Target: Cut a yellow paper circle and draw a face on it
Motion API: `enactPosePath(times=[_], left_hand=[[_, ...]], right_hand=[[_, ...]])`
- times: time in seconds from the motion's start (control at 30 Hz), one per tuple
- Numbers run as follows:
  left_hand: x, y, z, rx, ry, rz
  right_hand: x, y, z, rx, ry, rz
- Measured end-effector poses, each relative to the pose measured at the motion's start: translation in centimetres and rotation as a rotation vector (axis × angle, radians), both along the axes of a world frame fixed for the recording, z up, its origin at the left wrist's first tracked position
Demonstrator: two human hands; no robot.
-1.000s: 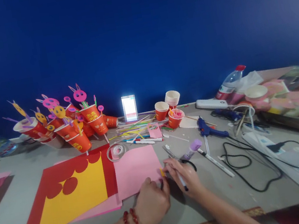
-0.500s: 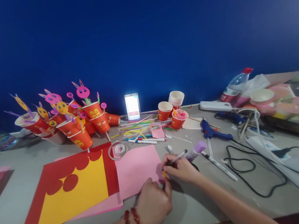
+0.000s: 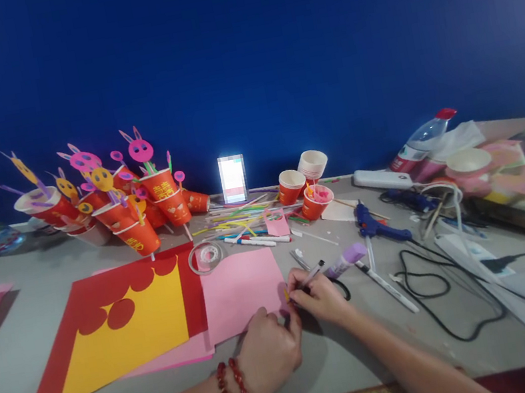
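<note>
My right hand [image 3: 320, 298] is closed around a pen [image 3: 315, 271], whose top end points up and to the right. Its tip is down by a small yellow piece [image 3: 287, 296], probably paper, at the right edge of a pink paper sheet [image 3: 243, 288]. Beside it, my left hand [image 3: 271, 344] is closed, its fingertips pinching at the yellow piece, which they partly cover. A purple-capped glue stick [image 3: 347, 260] lies just beyond my right hand. The handle of a pair of scissors [image 3: 342, 288] shows partly behind that hand.
Yellow paper [image 3: 145, 339] with round cut-outs lies on red paper [image 3: 66, 353] at left. Decorated red paper cups [image 3: 138, 237] stand behind it. To the right are a blue glue gun [image 3: 377, 227], a black cable [image 3: 442, 293], a marker [image 3: 388, 288] and a power strip [image 3: 501, 283].
The camera view has shifted slightly. My right hand keeps the pen, which has tilted a little at the yellow piece; my left hand stays almost in place.
</note>
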State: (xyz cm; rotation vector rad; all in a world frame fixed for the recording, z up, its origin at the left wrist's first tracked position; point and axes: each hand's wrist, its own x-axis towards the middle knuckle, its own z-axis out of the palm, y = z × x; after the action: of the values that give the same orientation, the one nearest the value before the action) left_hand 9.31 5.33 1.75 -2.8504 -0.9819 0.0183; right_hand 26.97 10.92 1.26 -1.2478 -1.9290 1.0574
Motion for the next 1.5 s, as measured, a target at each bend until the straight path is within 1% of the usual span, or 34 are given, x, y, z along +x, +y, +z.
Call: enactPosePath(times=[0.13,0.47,0.63,0.8,1.3,1.5], left_hand=[[-0.03,-0.09,-0.15,0.005,-0.016,0.000],[0.08,0.06,0.57,-0.030,0.011,0.007],[0.03,0.18,0.40,-0.034,0.002,0.006],[0.02,0.14,0.21,-0.031,0.000,0.013],[0.08,0.05,0.54,-0.059,-0.003,0.029],[0.06,0.09,0.55,-0.043,-0.003,0.024]], right_hand=[[0.03,-0.01,0.01,0.009,-0.020,-0.002],[-0.08,-0.06,0.29,0.007,-0.033,0.001],[-0.15,-0.02,0.36,0.013,-0.040,-0.016],[-0.18,0.08,0.16,0.014,-0.041,-0.029],[-0.15,0.38,-0.30,0.045,-0.019,-0.057],[-0.16,0.38,-0.44,0.046,-0.005,-0.069]])
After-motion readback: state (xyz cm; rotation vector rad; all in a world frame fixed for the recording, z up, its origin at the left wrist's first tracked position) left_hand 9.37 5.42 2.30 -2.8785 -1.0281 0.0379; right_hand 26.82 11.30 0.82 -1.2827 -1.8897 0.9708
